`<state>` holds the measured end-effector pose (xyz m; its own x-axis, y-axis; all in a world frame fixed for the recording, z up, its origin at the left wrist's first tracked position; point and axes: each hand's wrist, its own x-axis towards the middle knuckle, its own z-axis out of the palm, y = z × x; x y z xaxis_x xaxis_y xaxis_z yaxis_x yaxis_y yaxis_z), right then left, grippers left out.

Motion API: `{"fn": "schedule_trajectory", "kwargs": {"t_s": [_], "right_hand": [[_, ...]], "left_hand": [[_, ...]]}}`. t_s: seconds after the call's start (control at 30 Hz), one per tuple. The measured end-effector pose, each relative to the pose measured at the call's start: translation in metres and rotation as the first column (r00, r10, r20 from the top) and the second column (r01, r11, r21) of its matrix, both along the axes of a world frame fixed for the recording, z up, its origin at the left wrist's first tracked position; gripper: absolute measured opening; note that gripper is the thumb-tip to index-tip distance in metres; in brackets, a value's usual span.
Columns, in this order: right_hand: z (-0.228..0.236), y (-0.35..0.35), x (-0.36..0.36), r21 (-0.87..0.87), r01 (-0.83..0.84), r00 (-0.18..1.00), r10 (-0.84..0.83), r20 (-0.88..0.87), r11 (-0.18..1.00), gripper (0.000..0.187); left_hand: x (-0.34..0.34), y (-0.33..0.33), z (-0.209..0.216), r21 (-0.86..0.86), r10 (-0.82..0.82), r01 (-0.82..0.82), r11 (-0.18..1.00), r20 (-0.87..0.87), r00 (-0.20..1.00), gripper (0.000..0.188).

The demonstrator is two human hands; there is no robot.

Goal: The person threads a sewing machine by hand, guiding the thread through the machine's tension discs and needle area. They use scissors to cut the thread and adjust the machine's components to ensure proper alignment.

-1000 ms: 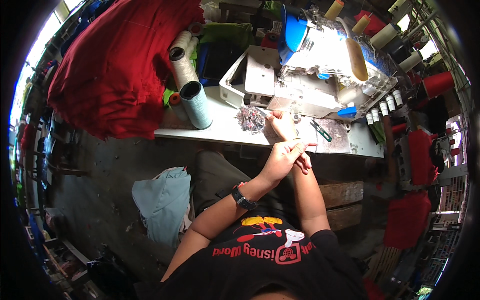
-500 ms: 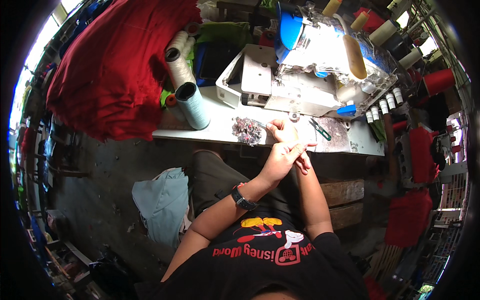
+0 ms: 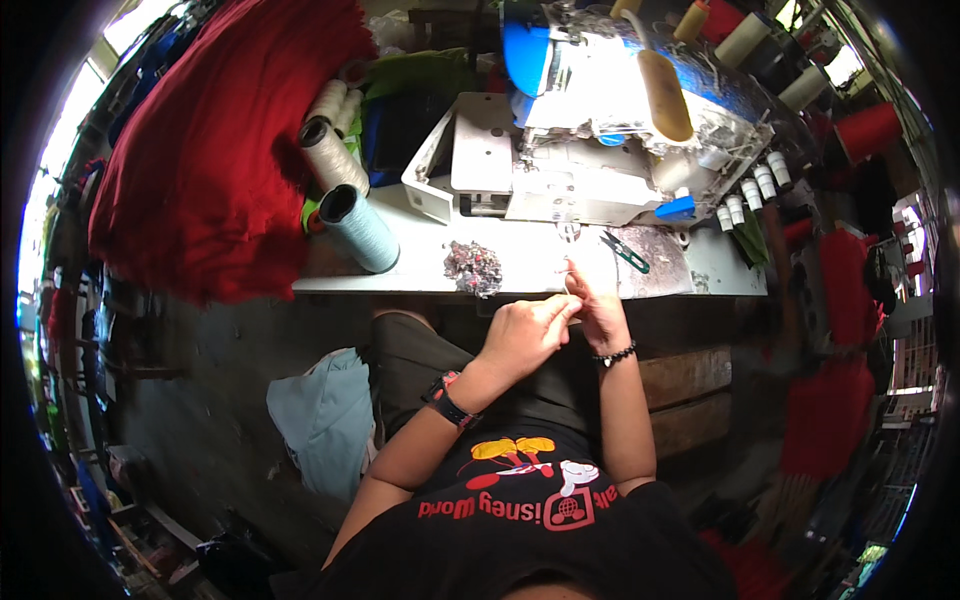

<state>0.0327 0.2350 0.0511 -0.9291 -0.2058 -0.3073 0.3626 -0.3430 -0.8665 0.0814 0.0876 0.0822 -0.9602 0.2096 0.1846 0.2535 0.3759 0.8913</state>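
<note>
Red cloth (image 3: 215, 160) heaps over the table's (image 3: 420, 266) left end; a pale blue cone (image 3: 366, 235) stands near the front left corner; a lint clump (image 3: 472, 268) lies by the front edge; the left hand (image 3: 530, 330), just off that edge, bends its fingers against the right hand (image 3: 603, 310); the machine (image 3: 585, 190) stands farther back; the right hand extends one digit over the edge; whether either grips anything, one cannot tell; clippers (image 3: 628, 254) lie right of it, inside the front edge.

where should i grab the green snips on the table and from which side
Probably take the snips by the rear of the green handle, coming from the near right side: they lie flat, handle end nearest the person, blades pointing away leftward.
</note>
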Motion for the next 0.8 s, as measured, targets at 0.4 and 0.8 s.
{"fn": "schedule_trajectory", "kwargs": {"t_s": [0.4, 0.8], "right_hand": [[0.001, -0.001, 0.011, 0.162, 0.014, 0.996, 0.000, -0.089, 0.987, 0.012], [-0.019, -0.030, 0.031, 0.218, 0.185, 0.917, -0.088, -0.389, 0.958, 0.012]], "left_hand": [[-0.026, -0.042, 0.017, -0.100, 0.298, -0.339, 0.935, -0.295, 0.908, 0.039], [-0.147, -0.105, -0.038, 0.553, 0.659, -0.646, 0.526, 0.215, 0.721, 0.069]]}}
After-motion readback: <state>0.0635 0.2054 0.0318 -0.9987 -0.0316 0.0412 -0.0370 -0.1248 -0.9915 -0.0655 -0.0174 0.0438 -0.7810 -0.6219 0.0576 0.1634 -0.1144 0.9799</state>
